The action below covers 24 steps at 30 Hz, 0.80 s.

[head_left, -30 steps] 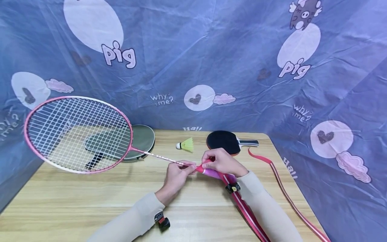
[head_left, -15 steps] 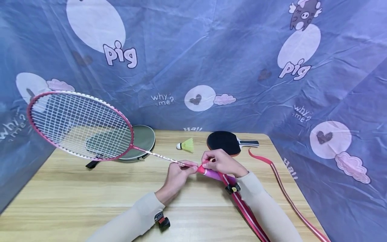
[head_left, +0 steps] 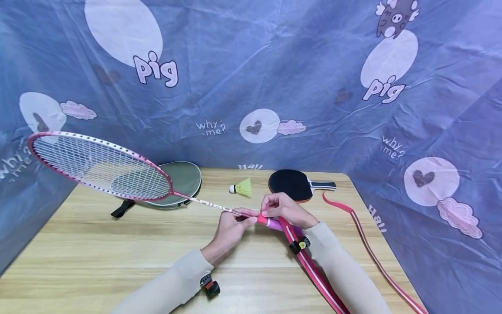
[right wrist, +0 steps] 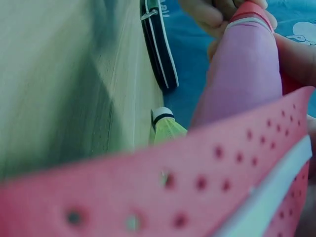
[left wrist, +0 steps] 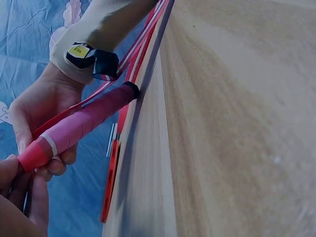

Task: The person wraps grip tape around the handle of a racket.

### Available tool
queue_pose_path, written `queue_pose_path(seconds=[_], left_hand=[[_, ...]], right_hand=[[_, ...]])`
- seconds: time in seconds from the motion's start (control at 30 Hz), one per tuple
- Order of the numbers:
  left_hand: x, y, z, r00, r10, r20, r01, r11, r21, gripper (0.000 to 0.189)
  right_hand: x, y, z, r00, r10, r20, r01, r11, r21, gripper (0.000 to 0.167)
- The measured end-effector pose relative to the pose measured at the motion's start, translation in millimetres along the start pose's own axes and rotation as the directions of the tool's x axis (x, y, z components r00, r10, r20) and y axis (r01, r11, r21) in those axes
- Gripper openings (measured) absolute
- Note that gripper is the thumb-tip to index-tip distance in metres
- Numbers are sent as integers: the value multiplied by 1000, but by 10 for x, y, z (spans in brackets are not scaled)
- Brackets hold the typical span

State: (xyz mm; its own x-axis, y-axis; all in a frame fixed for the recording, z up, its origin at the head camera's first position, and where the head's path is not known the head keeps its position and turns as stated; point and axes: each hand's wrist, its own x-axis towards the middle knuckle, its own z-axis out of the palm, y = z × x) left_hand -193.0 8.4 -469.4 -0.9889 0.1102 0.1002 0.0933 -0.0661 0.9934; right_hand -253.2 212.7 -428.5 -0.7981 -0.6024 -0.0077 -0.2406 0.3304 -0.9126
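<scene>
A badminton racket with a pink and white frame is held above the table, its head pointing left. My left hand grips the shaft right at the top of the handle. At that same spot my right hand pinches a red perforated grip tape, whose end wraps the cone of the handle. The handle carries a purple-pink wrap with a white ring and a black butt. From my right hand the tape, with a white stripe along it, trails down past the right wrist.
On the wooden table behind the hands lie a green racket case, a yellow shuttlecock and a black table tennis bat. More red tape runs along the right edge. A black handle pokes out by the case.
The racket has turned about its shaft, so its head looks narrower and flatter. More red tape shows round the handle's cone. Both hands stay at about the same place.
</scene>
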Motion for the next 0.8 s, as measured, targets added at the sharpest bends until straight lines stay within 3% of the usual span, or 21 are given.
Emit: queue_pose_path(seconds=[0.2,0.4,0.63,0.8], left_hand=[[10,-6,-10,1000,-3,14,3,1000,28,18],[10,-10,-3,1000,-13,12,13,1000,-9,20],[27,8,-7,999,-43,-1,43,997,-69,21],[41,12,-16,999,-36,11,37,996,-85,23]], right_hand=[[15,25,4,999,40,3,-40,995,89,14],[23,52,27,998,53,26,-57,980,189,15],[50,84,52,997,60,42,-67,976,209,9],[61,100,72,1000,12,11,-14,976,217,15]])
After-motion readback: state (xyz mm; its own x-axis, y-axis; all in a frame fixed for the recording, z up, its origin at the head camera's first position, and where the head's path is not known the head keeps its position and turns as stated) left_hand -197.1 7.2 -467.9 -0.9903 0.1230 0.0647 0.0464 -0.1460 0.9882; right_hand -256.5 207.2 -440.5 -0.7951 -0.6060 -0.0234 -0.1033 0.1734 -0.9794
